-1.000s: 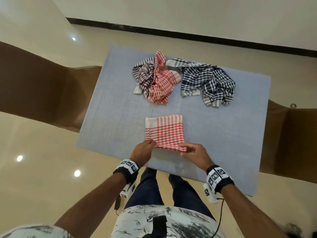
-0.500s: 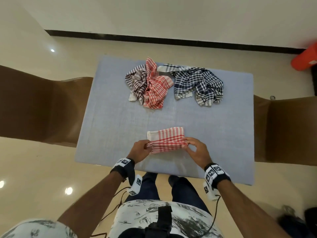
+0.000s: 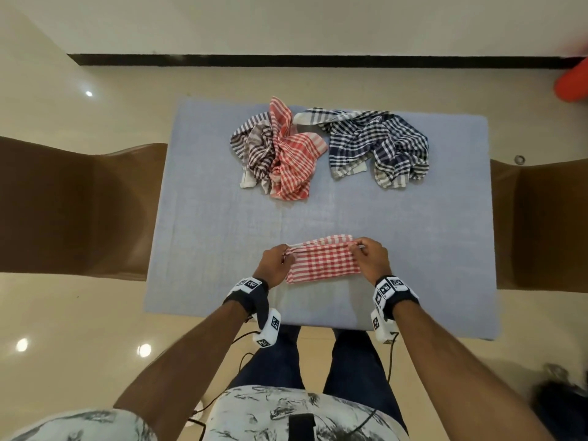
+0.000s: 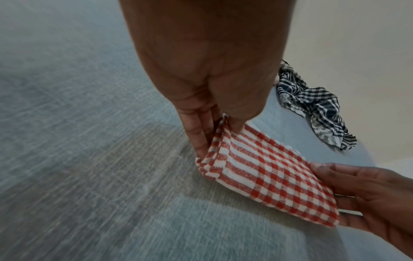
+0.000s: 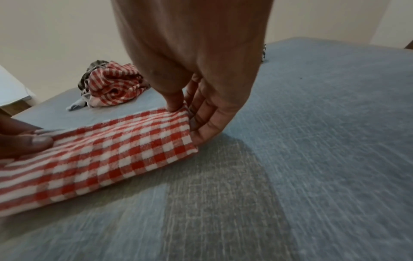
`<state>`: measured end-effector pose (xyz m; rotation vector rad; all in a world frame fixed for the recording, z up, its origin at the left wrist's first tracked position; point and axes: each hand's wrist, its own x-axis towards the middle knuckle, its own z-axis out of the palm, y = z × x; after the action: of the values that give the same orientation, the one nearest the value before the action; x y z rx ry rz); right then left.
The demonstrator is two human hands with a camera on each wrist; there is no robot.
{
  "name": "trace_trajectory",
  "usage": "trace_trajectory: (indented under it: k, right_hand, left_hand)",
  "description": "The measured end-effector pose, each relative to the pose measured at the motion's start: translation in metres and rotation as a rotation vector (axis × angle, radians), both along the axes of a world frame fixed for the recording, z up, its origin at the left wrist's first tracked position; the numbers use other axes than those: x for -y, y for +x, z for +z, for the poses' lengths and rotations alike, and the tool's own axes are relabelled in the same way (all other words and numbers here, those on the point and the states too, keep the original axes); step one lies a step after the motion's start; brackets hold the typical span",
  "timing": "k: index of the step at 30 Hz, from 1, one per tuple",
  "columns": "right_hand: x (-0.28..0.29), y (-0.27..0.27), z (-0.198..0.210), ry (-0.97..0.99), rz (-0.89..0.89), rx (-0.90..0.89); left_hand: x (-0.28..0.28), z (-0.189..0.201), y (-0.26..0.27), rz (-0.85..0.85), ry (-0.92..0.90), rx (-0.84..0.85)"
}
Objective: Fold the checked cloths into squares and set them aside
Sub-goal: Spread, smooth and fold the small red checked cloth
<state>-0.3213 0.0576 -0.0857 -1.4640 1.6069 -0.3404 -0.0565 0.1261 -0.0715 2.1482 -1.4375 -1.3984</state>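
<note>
I see a wide counter (image 3: 206, 249) with a soft grey-blue cover. At its far side lie three crumpled checked cloths: a dark blue one (image 3: 378, 144), a red one (image 3: 292, 160) and a brown one (image 3: 251, 144). Near me is the small folded red-and-white checked cloth (image 3: 323, 262), lifted a little. My left hand (image 3: 275, 264) pinches its left end and my right hand (image 3: 370, 261) pinches its right end. It looks light, soft and floppy, so I think holding the corners works best.
</note>
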Motion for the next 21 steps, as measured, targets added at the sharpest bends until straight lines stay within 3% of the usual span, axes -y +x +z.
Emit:
trace_trajectory:
  k: [14,21]
  right_hand:
    - [0.009,0.012,0.003,-0.155,0.123,-0.045]
    - [0.018,0.024,0.002,-0.036,0.100,-0.195]
  left_hand:
    - [0.000,0.014,-0.012,0.203,0.039,-0.033]
    - [0.006,0.016,-0.024,0.349,0.075,0.104]
